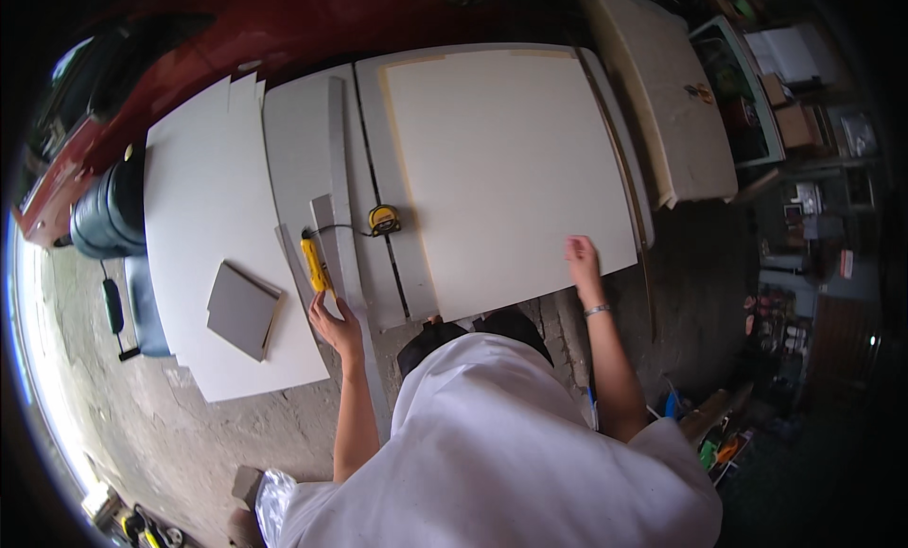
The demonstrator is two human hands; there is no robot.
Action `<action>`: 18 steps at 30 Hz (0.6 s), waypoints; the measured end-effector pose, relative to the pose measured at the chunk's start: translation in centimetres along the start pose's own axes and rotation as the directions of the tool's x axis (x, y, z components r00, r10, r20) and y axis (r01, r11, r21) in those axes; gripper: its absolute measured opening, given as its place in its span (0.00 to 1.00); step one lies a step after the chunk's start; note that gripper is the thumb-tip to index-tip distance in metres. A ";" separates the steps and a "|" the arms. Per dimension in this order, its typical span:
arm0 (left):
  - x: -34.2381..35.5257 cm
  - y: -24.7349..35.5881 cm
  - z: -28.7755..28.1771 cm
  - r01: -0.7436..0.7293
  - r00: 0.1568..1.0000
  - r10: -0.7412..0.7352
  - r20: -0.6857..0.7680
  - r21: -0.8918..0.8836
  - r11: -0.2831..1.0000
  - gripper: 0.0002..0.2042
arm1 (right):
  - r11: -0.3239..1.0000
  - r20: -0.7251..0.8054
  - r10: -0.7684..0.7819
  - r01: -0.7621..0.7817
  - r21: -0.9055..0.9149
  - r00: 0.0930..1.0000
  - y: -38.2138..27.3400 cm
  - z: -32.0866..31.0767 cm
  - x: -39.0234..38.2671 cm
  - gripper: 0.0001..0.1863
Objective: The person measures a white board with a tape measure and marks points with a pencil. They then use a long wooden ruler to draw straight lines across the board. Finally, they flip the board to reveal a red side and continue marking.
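A yellow utility knife (315,262) lies left of centre on the grey work surface. My left hand (337,327) is at the knife's near end, its fingertips at the handle and its fingers a little apart. Right of the knife sits a yellow and black tape measure (383,220), with a dark cord or strap running between the two. A large white board (511,170) covers the right part of the table, tan strips along its left and far edges. Over its near right corner my right hand (583,258) is loosely curled, with nothing visible in it.
Stacked white sheets (203,170) lie at the left, small grey square pieces (244,312) on top. A long grey strip (342,189) runs beside the knife. A red vehicle (284,23) stands beyond the table; a beige cabinet (662,104) is at the far right.
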State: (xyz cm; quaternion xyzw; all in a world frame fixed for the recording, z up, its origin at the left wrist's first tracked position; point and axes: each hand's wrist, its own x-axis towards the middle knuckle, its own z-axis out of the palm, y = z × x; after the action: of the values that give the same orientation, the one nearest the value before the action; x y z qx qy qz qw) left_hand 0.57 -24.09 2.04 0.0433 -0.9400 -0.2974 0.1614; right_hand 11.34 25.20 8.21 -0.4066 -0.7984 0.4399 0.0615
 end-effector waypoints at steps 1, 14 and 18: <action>-0.1 1.1 0.1 -0.019 0.998 0.023 0.052 -0.080 0.997 0.18 | 0.998 -0.131 0.030 -0.036 -0.043 0.991 2.0 -3.3 0.6 0.12; -8.5 13.0 9.0 0.237 0.762 -0.023 0.647 -0.246 0.940 0.33 | 0.939 -0.378 0.063 -0.183 -0.292 0.924 18.4 -14.2 1.2 0.21; -8.9 12.8 11.2 0.382 0.815 -0.234 0.530 -0.189 0.904 0.32 | 0.775 -0.362 0.044 -0.261 -0.575 0.931 21.3 -17.8 4.3 0.29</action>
State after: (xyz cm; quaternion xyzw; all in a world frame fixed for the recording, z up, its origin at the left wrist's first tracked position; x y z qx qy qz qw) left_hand 5.48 -5.92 -1.78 0.0949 -0.8762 -0.4538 -0.1313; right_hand 29.30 45.80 1.87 -0.5359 -0.8396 0.0859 0.0216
